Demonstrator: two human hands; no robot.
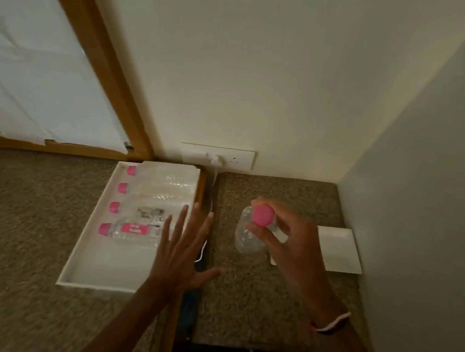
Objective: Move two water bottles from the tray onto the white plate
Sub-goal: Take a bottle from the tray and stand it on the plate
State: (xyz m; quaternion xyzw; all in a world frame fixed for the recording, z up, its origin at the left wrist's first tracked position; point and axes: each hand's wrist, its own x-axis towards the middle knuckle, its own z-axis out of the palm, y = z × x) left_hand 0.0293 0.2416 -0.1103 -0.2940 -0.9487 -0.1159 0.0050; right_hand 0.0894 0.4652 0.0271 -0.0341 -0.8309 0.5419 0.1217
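Observation:
A white tray (90,262) lies on the left speckled counter with several clear, pink-capped water bottles (138,231) lying side by side in it. My right hand (284,241) grips another clear water bottle (245,231) by its pink cap, held upright above the right counter, just left of the white plate (340,249). That square plate sits near the right wall, partly hidden by my right hand. My left hand (180,246) hovers flat with fingers spread over the tray's right edge, holding nothing.
A gap with a thin white cable (203,251) runs between the two counters. A wall socket (227,157) with a plug sits behind it. A wall bounds the right side, a wood-framed window the back left.

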